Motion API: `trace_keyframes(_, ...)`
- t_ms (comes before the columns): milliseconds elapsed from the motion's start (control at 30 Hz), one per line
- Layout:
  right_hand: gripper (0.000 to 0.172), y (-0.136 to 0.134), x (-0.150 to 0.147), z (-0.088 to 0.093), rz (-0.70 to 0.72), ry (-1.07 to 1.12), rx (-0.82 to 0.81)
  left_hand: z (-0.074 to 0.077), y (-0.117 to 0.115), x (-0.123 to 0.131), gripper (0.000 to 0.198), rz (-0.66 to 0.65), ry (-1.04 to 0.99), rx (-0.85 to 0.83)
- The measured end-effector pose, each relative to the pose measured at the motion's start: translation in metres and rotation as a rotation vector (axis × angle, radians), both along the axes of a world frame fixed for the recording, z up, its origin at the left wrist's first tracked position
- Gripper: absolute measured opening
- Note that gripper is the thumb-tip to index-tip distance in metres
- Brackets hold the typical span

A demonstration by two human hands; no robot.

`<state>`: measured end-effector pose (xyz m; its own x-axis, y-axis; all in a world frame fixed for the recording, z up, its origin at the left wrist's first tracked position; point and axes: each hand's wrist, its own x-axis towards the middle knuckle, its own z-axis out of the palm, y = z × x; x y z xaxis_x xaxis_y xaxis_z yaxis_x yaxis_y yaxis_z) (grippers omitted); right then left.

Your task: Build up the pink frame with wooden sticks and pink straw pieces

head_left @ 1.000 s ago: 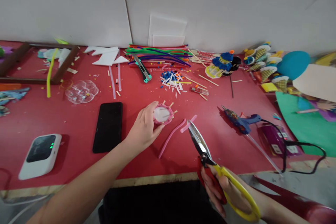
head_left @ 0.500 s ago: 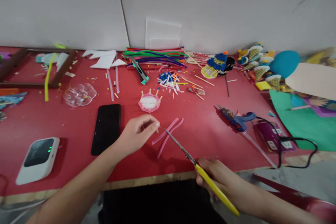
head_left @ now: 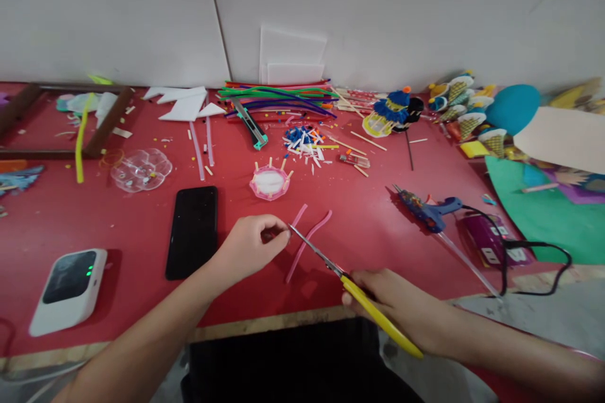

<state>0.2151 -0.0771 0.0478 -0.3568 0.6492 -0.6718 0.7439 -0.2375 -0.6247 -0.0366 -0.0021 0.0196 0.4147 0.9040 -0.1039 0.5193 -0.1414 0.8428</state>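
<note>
My left hand (head_left: 258,240) is closed in a pinch, thumb against fingertips, on a pink pipe cleaner (head_left: 299,215) whose far end sticks out beyond the fingers; the rest is hidden by the hand. In my right hand (head_left: 385,296) is a pair of yellow-handled scissors (head_left: 373,312). Their blades look nearly closed, and the tips reach the fingertips of my left hand and the held pipe cleaner. A second pink pipe cleaner (head_left: 309,244) lies on the red table under the blades. Just beyond the hands sits a small pink-rimmed white piece (head_left: 270,182) with short wooden sticks around its edge.
A black phone (head_left: 192,233) and a white device (head_left: 70,289) lie to the left. On the right is a blue glue gun (head_left: 428,211) with its cord. Farther back are a utility knife (head_left: 250,126), bundled pipe cleaners (head_left: 283,101), cut scraps (head_left: 307,145) and a green sheet (head_left: 543,220).
One pink pipe cleaner has shifted left, away from the other, with my left hand now on it. The scissors have moved up and left, bringing their tips to my left fingertips.
</note>
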Motion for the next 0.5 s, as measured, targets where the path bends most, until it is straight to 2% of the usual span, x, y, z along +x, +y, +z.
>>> trace_keyframes(133,0.051,0.005,0.000,-0.001,0.026,0.025,-0.012,-0.001,0.000,0.001,0.014,0.008,0.083,0.061)
trace_keyframes(300,0.056,0.008,0.001,-0.003,0.060,0.028,-0.063,0.001,-0.002,0.002,0.015,-0.005,0.136,0.062)
trace_keyframes(400,0.059,0.011,0.001,-0.002,0.047,0.012,-0.073,0.000,-0.002,0.002,0.014,0.004,0.174,0.087)
trace_keyframes(500,0.061,0.014,-0.001,-0.002,0.008,0.028,-0.164,-0.003,-0.003,0.002,0.013,0.008,0.204,0.113)
